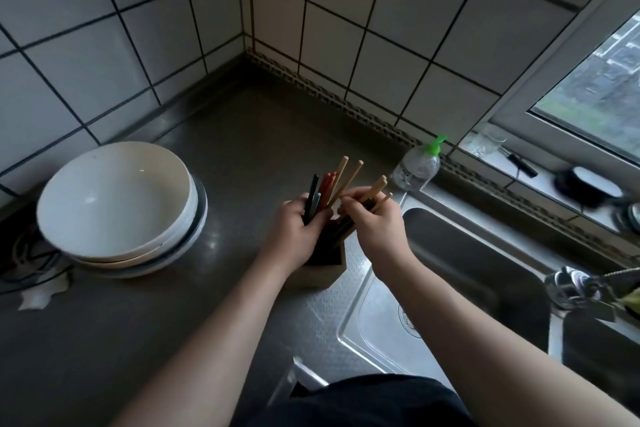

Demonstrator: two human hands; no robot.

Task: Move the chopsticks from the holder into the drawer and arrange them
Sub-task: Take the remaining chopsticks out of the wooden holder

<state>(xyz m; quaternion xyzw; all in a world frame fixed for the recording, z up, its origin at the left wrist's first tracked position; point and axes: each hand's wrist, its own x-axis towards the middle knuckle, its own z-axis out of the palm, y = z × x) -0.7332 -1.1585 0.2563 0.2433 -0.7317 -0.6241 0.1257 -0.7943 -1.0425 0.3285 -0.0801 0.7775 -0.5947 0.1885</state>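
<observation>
While both bare forearms reach forward from the bottom of the view, the pale wooden holder [320, 270] is seen standing on the grey countertop [145, 315], just beside the rim of the stainless steel sink [450, 288]. No drawer is in view, so none of the transfer can be judged as done.

Above the holder, the left hand [294, 232] is closed around a bunch of dark, teal and red chopsticks [320, 189], gripped low on their shafts. The right hand [372, 224] is pinched on several light wooden chopsticks [375, 185], whose upper ends fan outward and apart. Their lower ends are hidden within the holder.

Such sticks are judged to be light, stiff and smooth, so they are likely to slide past one another and splay if held loosely. A firm grasp near mid-length, with the ends evened, would probably be best.

Further left, stacked white ceramic bowls [114, 198] are set near the tiled wall, and a clear bottle with a green pump cap [419, 166] is placed beyond the hands.
</observation>
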